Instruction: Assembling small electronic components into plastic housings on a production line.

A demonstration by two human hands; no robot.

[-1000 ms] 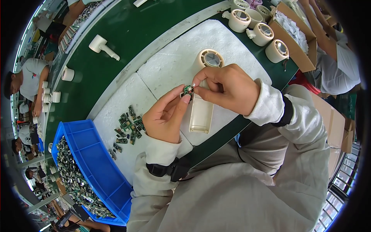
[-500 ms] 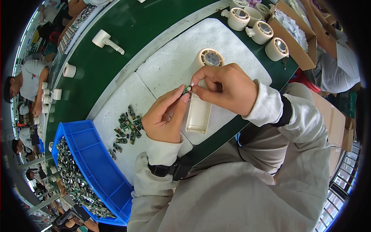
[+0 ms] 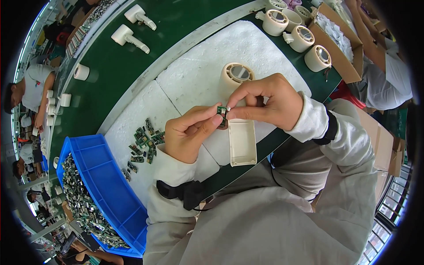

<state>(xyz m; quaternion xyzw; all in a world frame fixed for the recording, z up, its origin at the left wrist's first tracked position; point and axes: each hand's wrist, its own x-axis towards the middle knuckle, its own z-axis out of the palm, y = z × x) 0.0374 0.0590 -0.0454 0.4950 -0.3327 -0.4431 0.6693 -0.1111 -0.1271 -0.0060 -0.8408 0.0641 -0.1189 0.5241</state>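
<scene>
Between the thumb and fingers of my left hand [image 3: 187, 134] is a small green circuit board [image 3: 222, 110]. My right hand [image 3: 276, 101] is closed in a pinch at the board's right edge, on a tiny white connector [image 3: 228, 108]. Below both hands lies a cream handheld fan housing [image 3: 243, 143], its hollow handle facing up and reaching toward me past the foam's near edge. Its round head [image 3: 237, 74] rests farther away on the white foam sheet [image 3: 194, 66]. My hands cover the stretch between head and handle. Left of my left hand, several loose circuit boards [image 3: 148, 140] are heaped on the foam.
A blue bin [image 3: 106, 176] full of circuit boards stands at the left. Cream fan parts [image 3: 125, 37] sit on the green conveyor [image 3: 172, 22] beyond the foam. Several fan housings [image 3: 317, 58] and a cardboard box [image 3: 338, 42] of white pieces are at the far right. Other people work on both sides.
Both hands have shifted slightly, with the board now turned more upright. The housing's handle has swung right and nearer to me. On the conveyor, parts moved right and another came into view.
</scene>
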